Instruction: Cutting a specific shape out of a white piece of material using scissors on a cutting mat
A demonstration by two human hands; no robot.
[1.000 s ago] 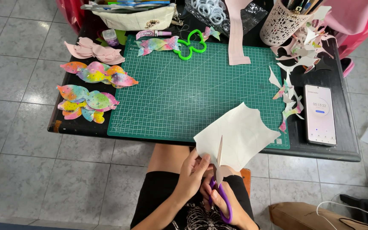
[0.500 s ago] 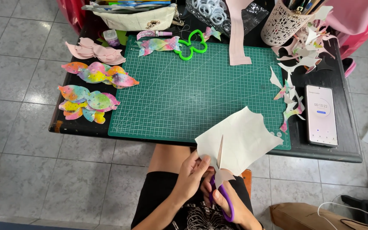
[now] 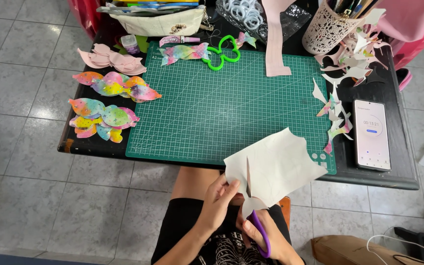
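My left hand [image 3: 218,201] pinches the lower left edge of a cream sheet of material [image 3: 276,164] held over my lap in the head view. My right hand [image 3: 266,234] grips purple-handled scissors [image 3: 257,223], whose blades run up into a cut in the sheet. A small rounded flap of the sheet hangs just above the scissor handles. Both hands sit below the front edge of the black table [image 3: 393,177], near the green cutting mat [image 3: 231,105].
Rainbow bow-shaped cutouts [image 3: 106,100] and pink ones [image 3: 109,59] lie left of the mat. A green butterfly template [image 3: 224,53] and a pink strip [image 3: 276,39] sit at its far edge. Offcuts [image 3: 337,115], a phone [image 3: 371,133] and a white pen holder [image 3: 327,24] occupy the right.
The sheet has turned slightly in my hands and the scissor blades have moved further up into it. Nothing on the table has moved.
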